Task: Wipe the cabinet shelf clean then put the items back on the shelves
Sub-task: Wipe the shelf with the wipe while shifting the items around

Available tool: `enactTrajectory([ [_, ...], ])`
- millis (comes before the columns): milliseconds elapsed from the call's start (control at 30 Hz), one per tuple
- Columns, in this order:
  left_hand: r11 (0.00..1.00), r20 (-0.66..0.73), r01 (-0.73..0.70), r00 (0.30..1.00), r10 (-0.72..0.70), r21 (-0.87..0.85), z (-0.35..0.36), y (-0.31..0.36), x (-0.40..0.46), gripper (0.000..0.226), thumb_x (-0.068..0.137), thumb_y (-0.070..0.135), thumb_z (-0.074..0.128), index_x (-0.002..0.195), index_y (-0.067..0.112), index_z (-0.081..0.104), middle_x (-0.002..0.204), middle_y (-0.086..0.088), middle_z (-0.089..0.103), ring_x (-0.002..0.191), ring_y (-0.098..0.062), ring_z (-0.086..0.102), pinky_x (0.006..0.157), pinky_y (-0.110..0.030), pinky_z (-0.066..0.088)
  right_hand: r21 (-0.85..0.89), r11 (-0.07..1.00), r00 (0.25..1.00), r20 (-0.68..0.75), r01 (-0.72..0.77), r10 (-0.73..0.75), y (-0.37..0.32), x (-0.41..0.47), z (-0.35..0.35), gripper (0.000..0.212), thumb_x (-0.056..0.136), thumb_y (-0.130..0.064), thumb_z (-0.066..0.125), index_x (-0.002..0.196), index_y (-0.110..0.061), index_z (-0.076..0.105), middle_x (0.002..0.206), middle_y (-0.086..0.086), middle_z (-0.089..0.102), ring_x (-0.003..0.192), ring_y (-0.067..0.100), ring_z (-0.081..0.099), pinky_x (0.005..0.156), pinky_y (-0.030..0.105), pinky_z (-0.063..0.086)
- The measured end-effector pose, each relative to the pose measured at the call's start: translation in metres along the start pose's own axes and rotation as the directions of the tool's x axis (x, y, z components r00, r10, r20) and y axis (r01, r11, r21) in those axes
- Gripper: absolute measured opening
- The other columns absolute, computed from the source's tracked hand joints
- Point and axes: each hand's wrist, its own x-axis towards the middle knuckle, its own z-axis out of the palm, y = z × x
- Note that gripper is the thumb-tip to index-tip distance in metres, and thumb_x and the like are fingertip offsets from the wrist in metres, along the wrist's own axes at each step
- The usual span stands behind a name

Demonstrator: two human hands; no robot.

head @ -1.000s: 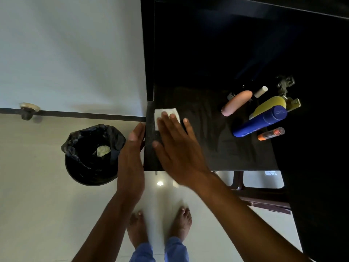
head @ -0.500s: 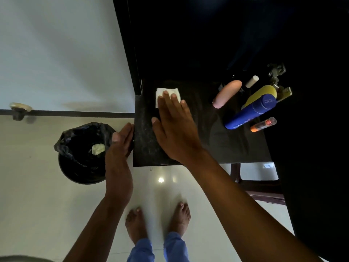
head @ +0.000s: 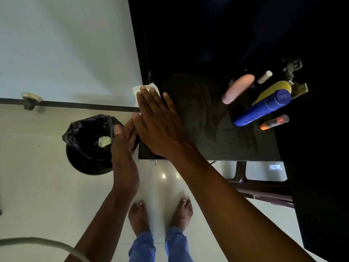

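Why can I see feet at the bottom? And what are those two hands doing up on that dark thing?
The camera sits on a person's head and looks down, so you see their own feet. The dark thing is a cabinet shelf. The right hand presses a white wipe flat on it to clean it. The left hand waits cupped at the shelf's edge, above a black bin. On the far side of the shelf lie a blue bottle, a yellow one and a pink one.
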Motion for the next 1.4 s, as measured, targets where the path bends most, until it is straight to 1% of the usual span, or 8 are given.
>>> enactTrajectory([
  [300,0.998,-0.005,0.054,0.999,-0.054,-0.016,-0.002,-0.009,-0.001,0.081,0.092,0.066,0.025,0.154,0.02,0.048,0.147,0.008,0.061,0.133,0.002,0.056,0.095,-0.004,0.047,-0.005,0.979,0.975,-0.087,-0.205,0.203,0.017,-0.002,-0.001,0.071,0.107,-0.05,0.013,0.164,-0.01,0.025,0.173,0.011,0.022,0.161,0.026,0.016,0.131,0.045,-0.001],
  [433,0.996,-0.013,0.064,0.998,-0.065,-0.069,-0.001,-0.012,-0.001,0.081,0.092,0.065,0.024,0.153,0.017,0.048,0.145,0.007,0.063,0.13,0.005,0.058,0.091,-0.003,0.047,0.016,0.998,0.997,-0.06,-0.057,0.058,0.011,-0.013,-0.005,0.074,0.105,-0.049,0.008,0.163,-0.008,0.028,0.171,0.012,0.026,0.16,0.027,0.019,0.132,0.047,0.002],
  [567,0.993,-0.062,0.069,0.995,-0.075,-0.099,-0.005,-0.012,0.006,0.082,0.092,0.067,0.021,0.147,0.017,0.056,0.14,0.004,0.067,0.131,-0.004,0.061,0.111,-0.026,0.042,0.027,0.994,0.994,-0.014,0.105,-0.105,0.005,-0.054,-0.003,0.064,0.111,-0.042,0.017,0.164,-0.008,0.024,0.173,0.011,0.018,0.162,0.024,0.011,0.131,0.048,0.008],
  [667,0.995,-0.048,0.068,0.996,-0.071,-0.07,-0.008,-0.011,0.007,0.08,0.095,0.066,0.019,0.145,0.018,0.059,0.137,0.002,0.069,0.13,-0.007,0.062,0.109,-0.028,0.042,0.032,0.988,0.987,0.06,0.15,-0.151,0.005,-0.09,0.005,0.064,0.112,-0.045,0.019,0.167,-0.014,0.012,0.175,0.004,0.006,0.163,0.019,-0.002,0.131,0.047,0.004],
  [1000,0.994,0.015,0.01,1.0,-0.012,0.112,-0.009,-0.003,-0.004,0.079,0.095,0.068,0.025,0.147,0.017,0.056,0.134,0.014,0.068,0.128,0.001,0.06,0.096,-0.007,0.047,-0.055,0.982,0.983,0.007,-0.182,0.183,0.034,-0.071,-0.012,0.067,0.109,-0.048,0.008,0.166,-0.012,0.015,0.174,0.007,0.01,0.162,0.023,0.006,0.131,0.05,0.004],
  [1233,0.995,0.068,0.048,0.996,-0.055,0.089,-0.015,-0.003,-0.002,0.075,0.099,0.062,0.013,0.146,0.023,0.057,0.141,0.008,0.067,0.133,-0.007,0.059,0.106,-0.027,0.043,0.059,0.996,0.992,0.101,0.065,-0.071,-0.009,-0.103,0.0,0.066,0.111,-0.048,0.019,0.167,-0.013,0.01,0.175,0.005,0.004,0.163,0.021,-0.003,0.131,0.048,0.002],
  [1333,0.985,0.127,0.014,0.991,-0.037,0.173,-0.02,-0.006,-0.007,0.057,0.1,0.052,0.035,0.151,0.029,0.05,0.145,0.011,0.063,0.135,-0.005,0.057,0.105,-0.024,0.048,0.039,0.999,0.987,0.161,0.02,-0.026,-0.004,-0.143,-0.003,0.067,0.11,-0.051,0.017,0.167,-0.016,0.006,0.175,0.002,0.001,0.162,0.018,-0.004,0.131,0.048,0.002],
  [1400,0.94,0.213,-0.055,0.977,-0.018,0.335,-0.027,-0.008,-0.009,0.068,0.092,0.032,0.056,0.157,0.033,0.039,0.154,0.01,0.053,0.139,-0.009,0.053,0.109,-0.033,0.05,0.013,0.998,0.985,0.157,-0.068,0.066,0.015,-0.156,-0.01,0.066,0.11,-0.051,0.017,0.167,-0.019,0.007,0.175,0.0,0.003,0.162,0.015,-0.002,0.131,0.047,0.001],
])
